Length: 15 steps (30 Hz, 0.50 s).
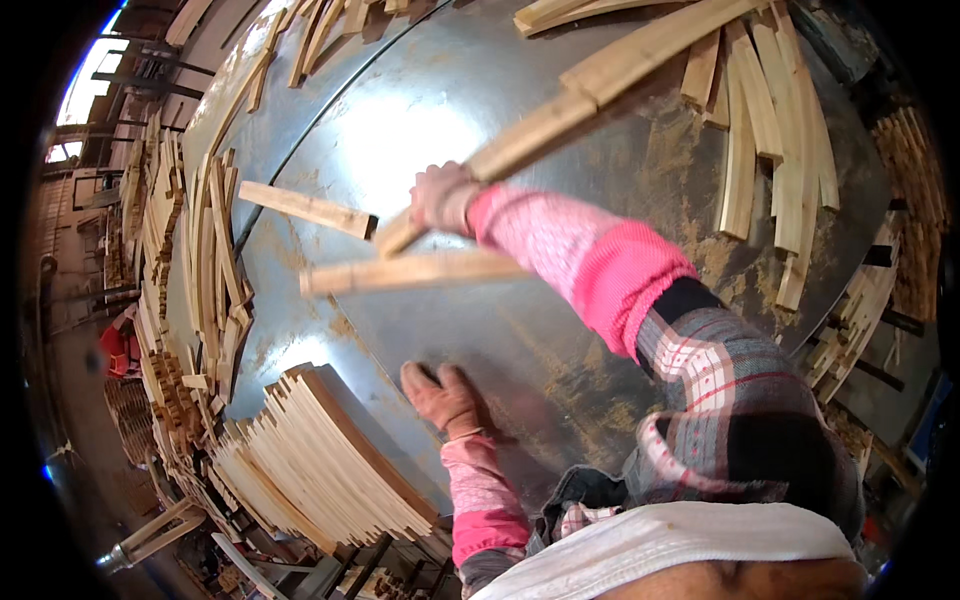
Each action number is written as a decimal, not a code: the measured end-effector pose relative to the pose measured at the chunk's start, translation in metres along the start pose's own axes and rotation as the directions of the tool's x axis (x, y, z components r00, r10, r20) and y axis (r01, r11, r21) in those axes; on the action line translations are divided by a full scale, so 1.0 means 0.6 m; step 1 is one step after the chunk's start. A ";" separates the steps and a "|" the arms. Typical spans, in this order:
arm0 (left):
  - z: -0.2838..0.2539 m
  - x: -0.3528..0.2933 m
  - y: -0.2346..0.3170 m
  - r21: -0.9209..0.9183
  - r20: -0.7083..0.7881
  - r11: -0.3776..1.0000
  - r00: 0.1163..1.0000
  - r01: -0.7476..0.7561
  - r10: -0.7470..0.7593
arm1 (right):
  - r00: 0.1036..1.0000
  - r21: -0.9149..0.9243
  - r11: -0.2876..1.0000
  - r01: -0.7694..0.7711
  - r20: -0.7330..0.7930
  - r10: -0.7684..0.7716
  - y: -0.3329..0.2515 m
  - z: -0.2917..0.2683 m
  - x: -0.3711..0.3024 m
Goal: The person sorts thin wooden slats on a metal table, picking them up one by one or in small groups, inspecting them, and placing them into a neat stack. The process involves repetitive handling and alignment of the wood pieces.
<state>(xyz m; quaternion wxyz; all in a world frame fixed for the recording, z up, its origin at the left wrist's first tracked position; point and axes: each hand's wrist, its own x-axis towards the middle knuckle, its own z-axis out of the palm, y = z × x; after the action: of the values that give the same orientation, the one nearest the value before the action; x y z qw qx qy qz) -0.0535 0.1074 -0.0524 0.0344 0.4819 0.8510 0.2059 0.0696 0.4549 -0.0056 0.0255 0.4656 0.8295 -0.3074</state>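
My right hand reaches across the metal table and is closed over a long wooden strip. The strip's near end sticks out on the left of the hand; its far part meets another plank that runs to the upper right. Below this hand lies a blurred wooden strip, its right end hidden by my sleeve. A shorter strip lies left of the hand, with a dark end. My left hand rests low over the tabletop, fingers stretched out, holding nothing. It is nearest to a neat row of strips.
The shiny metal table carries sawdust patches and a dark seam. Loose strips fan out at the right, and others pile along the left edge. Stacked wood stands beyond the right edge.
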 end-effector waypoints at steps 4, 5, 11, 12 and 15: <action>-0.016 0.185 0.036 -0.576 -0.059 0.766 0.920 0.285 -0.387 | 0.998 -0.009 0.998 0.067 0.023 -0.067 0.000 0.104 -0.159; -0.021 0.237 0.011 -0.192 -0.152 0.922 0.918 0.335 -0.366 | 0.972 -0.105 0.975 0.196 0.150 -0.180 -0.004 0.110 -0.194; 0.047 0.496 0.000 0.188 -0.035 0.961 0.979 0.202 -0.199 | 0.959 0.044 0.983 0.180 -0.229 -0.165 0.253 -0.134 -0.079; 0.062 0.525 -0.004 0.199 -0.026 0.934 0.955 0.296 -0.297 | 0.932 -0.089 0.990 0.112 -0.336 -0.135 0.290 -0.201 -0.046; 0.121 0.592 0.039 0.209 0.007 0.875 0.894 0.436 -0.447 | 0.883 -0.139 0.981 -0.135 -0.466 0.056 0.422 -0.363 0.051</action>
<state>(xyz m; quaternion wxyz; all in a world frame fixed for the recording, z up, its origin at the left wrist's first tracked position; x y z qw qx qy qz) -0.2053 0.4376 -0.0596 0.0550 0.2814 0.9536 0.0919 0.3052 0.6901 0.0376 -0.1177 0.5617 0.8107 -0.1159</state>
